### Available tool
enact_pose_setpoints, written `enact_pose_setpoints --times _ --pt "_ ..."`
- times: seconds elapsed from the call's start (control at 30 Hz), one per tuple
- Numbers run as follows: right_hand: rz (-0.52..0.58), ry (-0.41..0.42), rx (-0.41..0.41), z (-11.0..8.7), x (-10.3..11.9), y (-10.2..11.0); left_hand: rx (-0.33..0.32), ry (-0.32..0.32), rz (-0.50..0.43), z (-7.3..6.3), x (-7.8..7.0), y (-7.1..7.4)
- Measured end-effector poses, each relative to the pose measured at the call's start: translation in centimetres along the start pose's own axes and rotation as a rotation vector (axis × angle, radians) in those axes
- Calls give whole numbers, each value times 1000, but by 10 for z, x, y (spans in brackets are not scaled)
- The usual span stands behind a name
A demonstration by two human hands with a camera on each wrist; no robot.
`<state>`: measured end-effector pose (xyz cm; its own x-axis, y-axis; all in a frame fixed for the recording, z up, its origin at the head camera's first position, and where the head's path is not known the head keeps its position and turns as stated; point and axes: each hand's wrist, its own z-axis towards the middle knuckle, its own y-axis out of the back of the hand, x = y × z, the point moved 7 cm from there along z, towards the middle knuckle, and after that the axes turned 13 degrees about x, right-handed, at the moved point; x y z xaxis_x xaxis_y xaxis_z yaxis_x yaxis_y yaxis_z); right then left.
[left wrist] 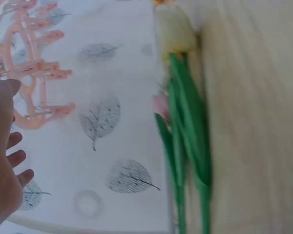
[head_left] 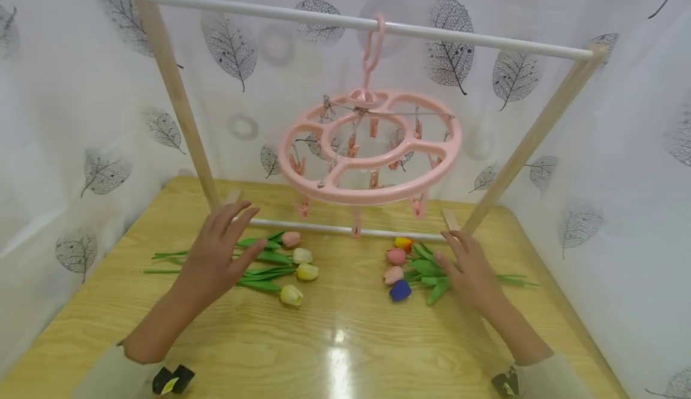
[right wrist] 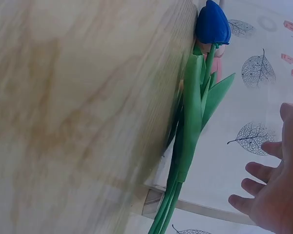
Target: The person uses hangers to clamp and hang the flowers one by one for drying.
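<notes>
My left hand [head_left: 218,255] hovers over the stems of several artificial tulips, with pale yellow tulip [head_left: 291,295] and pink tulip [head_left: 291,239] heads pointing inward. Its fingers are spread and hold nothing. On the other side, my right hand [head_left: 471,270] is held above a second group, fingers extended and nothing in them. That group has a blue tulip [head_left: 400,291], pink ones and a red-yellow tulip [head_left: 403,243]. The blue tulip also shows in the right wrist view, lying beside the hand. Between and beyond the hands hangs a pink round clip hanger [head_left: 372,194] with several small clips.
The hanger hooks over a white rod [head_left: 259,12] on a frame with wooden posts [head_left: 180,99]. A lower white rod [head_left: 324,227] runs near the wooden table [head_left: 259,351]. Leaf-patterned cloth [head_left: 610,123] surrounds the table at the back and sides.
</notes>
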<state>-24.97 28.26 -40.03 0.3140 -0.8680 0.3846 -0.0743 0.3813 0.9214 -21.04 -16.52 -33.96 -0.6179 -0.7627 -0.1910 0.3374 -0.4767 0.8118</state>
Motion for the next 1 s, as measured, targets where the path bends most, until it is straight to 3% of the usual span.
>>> enact_pose_setpoints --times 0.17,0.3,0.47,0.67,1.0 --pt "53 -8 63 -2 -3 -5 -171 -167 -55 21 -27 26" --pt "67 6 76 -3 -6 -6 -232 -263 -103 39 -43 42" --pt "75 26 61 -6 -11 -5 -241 -333 -124 62 -55 52" --pt "88 13 63 -11 -19 -5 -171 -364 -97 82 -60 46" --pt "138 -16 86 -19 -32 1 -172 -425 -77 93 -63 39"
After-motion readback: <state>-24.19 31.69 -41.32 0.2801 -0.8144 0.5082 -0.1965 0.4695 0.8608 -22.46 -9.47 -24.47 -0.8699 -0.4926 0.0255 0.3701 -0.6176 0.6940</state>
